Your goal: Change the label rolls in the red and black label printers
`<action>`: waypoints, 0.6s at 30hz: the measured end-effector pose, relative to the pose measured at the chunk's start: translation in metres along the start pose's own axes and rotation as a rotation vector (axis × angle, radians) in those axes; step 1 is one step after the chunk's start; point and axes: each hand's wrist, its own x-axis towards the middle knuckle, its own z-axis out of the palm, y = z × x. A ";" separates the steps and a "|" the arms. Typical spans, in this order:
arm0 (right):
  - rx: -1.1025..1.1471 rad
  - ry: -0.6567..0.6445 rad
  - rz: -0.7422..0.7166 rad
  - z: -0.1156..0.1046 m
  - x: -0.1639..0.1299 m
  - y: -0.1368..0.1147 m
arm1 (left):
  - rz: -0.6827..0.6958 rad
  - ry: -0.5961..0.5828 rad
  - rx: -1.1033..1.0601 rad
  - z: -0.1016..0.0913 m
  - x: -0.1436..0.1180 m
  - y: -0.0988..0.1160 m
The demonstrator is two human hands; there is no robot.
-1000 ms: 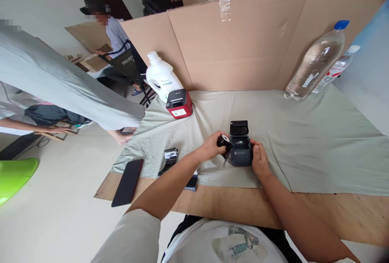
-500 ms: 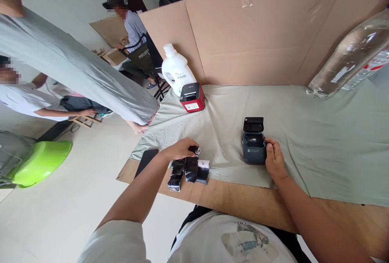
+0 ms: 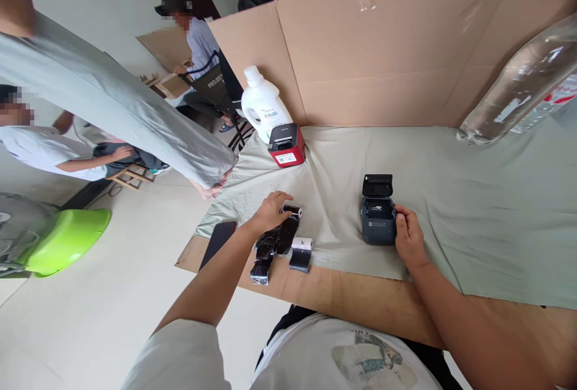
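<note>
A dark portable printer (image 3: 378, 229) stands on the cloth with its lid (image 3: 377, 184) raised. My right hand (image 3: 409, 237) grips its right side, fingers curled behind the edge. Further left, my left hand (image 3: 270, 213) hovers over a small paper roll (image 3: 294, 211) with a black tail trailing toward the table edge. Its fingers are spread, with the thumb close to the roll; whether it touches is unclear. Beside it lies another white roll (image 3: 302, 244) with a short dark strip (image 3: 300, 261). Crumpled black wrapping (image 3: 261, 270) lies below the left hand.
A dark phone-like slab (image 3: 220, 241) lies by my left forearm. Behind stand a red-and-black printer (image 3: 287, 152) and a white jug (image 3: 265, 104). Cardboard (image 3: 374, 71) walls the back, large plastic bottles (image 3: 509, 92) lean at right. Several people are at the left, near a green basin (image 3: 67, 240).
My left hand has shifted slightly up and its fingers have spread. The black-tailed roll has moved up and right, apart from the other white roll. My right hand stays on the printer.
</note>
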 end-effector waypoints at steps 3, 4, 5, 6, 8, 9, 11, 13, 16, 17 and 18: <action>-0.010 0.007 0.002 0.000 0.001 0.000 | 0.147 -0.059 -0.005 -0.002 -0.015 0.027; -0.010 0.005 0.004 0.000 0.001 0.001 | 0.198 -0.134 0.024 0.000 -0.020 0.037; -0.008 0.002 0.007 0.000 0.001 0.001 | 0.237 -0.212 0.067 0.004 -0.024 0.047; -0.007 -0.001 0.008 0.000 0.001 0.001 | 0.260 -0.275 0.117 0.008 -0.027 0.056; -0.007 -0.006 0.013 0.000 0.001 0.002 | 0.273 -0.342 0.194 0.014 -0.030 0.070; -0.005 -0.008 0.015 0.000 0.001 0.003 | 0.273 -0.361 0.195 0.016 -0.030 0.076; 0.004 -0.010 0.017 0.001 0.001 0.004 | 0.283 -0.423 0.086 0.015 -0.026 0.086; 0.020 -0.015 0.022 0.003 0.000 0.005 | 0.322 -0.501 -0.118 0.011 -0.018 0.099; 0.040 -0.023 0.036 0.004 0.001 0.006 | 0.446 -0.487 -0.356 0.009 0.004 0.127; 0.048 -0.026 0.037 0.005 0.001 0.007 | 0.482 -0.431 -0.389 0.010 0.013 0.139; 0.054 -0.030 0.035 0.005 0.001 0.007 | 0.507 -0.363 -0.404 0.013 0.023 0.150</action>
